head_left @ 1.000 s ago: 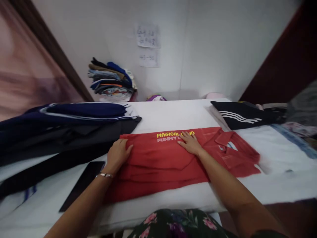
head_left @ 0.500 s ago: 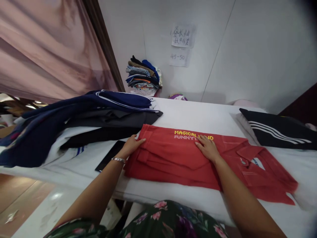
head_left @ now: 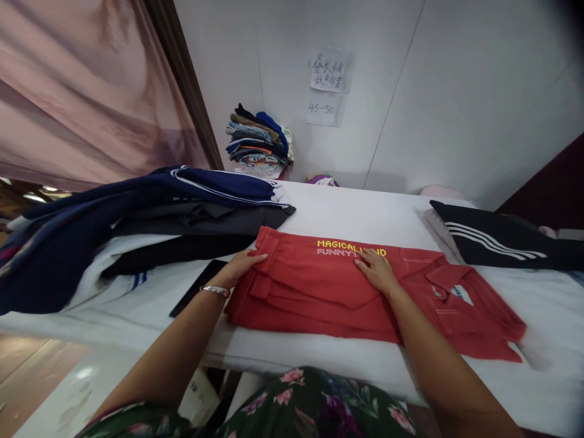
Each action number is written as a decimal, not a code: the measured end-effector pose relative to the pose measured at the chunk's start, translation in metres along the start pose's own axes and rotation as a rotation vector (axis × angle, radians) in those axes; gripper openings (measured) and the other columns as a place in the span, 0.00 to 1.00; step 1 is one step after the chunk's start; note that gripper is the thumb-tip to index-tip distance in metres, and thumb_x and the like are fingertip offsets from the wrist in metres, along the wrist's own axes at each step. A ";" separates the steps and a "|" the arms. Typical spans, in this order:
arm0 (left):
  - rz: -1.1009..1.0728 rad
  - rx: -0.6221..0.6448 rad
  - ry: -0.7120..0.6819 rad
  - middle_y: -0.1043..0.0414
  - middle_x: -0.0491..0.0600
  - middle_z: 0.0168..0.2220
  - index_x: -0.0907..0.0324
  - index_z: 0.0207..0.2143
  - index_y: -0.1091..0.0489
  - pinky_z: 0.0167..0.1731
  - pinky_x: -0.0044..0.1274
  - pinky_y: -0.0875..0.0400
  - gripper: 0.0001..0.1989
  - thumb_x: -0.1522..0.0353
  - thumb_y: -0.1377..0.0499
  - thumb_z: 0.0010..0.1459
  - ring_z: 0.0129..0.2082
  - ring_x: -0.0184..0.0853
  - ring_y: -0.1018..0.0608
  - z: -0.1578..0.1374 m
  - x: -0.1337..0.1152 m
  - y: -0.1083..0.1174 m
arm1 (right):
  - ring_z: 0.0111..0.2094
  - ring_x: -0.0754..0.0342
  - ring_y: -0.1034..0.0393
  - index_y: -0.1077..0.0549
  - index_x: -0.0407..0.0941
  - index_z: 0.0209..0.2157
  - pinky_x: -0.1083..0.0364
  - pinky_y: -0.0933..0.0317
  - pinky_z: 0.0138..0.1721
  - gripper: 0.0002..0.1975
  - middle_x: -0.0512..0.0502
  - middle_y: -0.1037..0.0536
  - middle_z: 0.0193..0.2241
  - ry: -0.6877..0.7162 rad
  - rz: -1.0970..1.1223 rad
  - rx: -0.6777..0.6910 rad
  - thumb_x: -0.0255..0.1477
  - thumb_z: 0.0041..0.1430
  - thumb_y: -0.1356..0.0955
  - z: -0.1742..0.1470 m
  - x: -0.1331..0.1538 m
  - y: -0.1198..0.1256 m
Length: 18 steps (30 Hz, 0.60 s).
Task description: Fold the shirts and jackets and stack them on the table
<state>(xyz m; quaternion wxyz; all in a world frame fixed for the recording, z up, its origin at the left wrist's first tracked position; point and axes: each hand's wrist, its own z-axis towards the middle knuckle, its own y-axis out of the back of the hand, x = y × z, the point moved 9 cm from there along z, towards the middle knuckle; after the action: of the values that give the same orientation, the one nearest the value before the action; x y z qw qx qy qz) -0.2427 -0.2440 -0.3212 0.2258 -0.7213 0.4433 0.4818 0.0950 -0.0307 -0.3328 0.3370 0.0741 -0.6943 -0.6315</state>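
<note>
Unmoved, left hand (head_left: pixel 240 266) and right hand (head_left: pixel 376 271) lie flat, open, on red shirt (head_left: pixel 319 286) reading "MAGICAL"

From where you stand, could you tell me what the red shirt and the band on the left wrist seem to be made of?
The red shirt looks like soft matte knit cotton or a blend: it creases under the left hand and right hand, with stitched seams and a button. The wrist band seems polished metal, glinting silver; the exact metal is unclear.

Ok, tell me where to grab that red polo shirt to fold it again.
Probably pinch the hem end of the red polo shirt under the left hand, coming from the left: that edge lies straight and free, while the right hand pins the middle.
</note>
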 end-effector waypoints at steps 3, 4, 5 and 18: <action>0.048 0.019 -0.062 0.20 0.51 0.42 0.57 0.44 0.29 0.42 0.29 0.22 0.23 0.60 0.31 0.46 0.42 0.40 0.19 -0.002 -0.006 -0.001 | 0.67 0.47 0.49 0.33 0.47 0.60 0.43 0.57 0.65 0.25 0.42 0.38 0.64 -0.002 0.001 0.008 0.42 0.66 0.41 0.001 0.001 0.002; 0.052 0.034 -0.074 0.20 0.50 0.42 0.57 0.44 0.29 0.42 0.29 0.22 0.23 0.61 0.31 0.46 0.42 0.40 0.19 -0.002 -0.007 -0.002 | 0.67 0.47 0.49 0.33 0.47 0.60 0.43 0.57 0.65 0.25 0.42 0.38 0.64 -0.009 0.001 0.016 0.42 0.66 0.41 0.001 0.002 0.004; 0.052 0.055 -0.078 0.20 0.50 0.42 0.56 0.44 0.29 0.43 0.29 0.22 0.23 0.61 0.31 0.45 0.42 0.40 0.19 -0.002 -0.008 -0.003 | 0.67 0.47 0.49 0.33 0.46 0.60 0.43 0.58 0.65 0.25 0.42 0.38 0.64 -0.021 0.003 0.029 0.41 0.66 0.41 0.001 0.004 0.005; 0.005 0.026 -0.117 0.20 0.51 0.37 0.59 0.39 0.28 0.31 0.24 0.21 0.22 0.66 0.27 0.40 0.31 0.36 0.18 -0.023 -0.066 -0.014 | 0.69 0.42 0.57 0.40 0.44 0.65 0.37 0.65 0.66 0.31 0.38 0.48 0.68 0.309 -0.148 0.115 0.46 0.67 0.43 -0.039 0.105 -0.022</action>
<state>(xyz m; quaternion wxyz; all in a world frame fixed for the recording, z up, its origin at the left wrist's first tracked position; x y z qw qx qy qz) -0.2288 -0.2267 -0.2530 0.2594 -0.6877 0.4373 0.5182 0.0294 -0.1229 -0.3150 0.3875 0.2401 -0.6621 -0.5949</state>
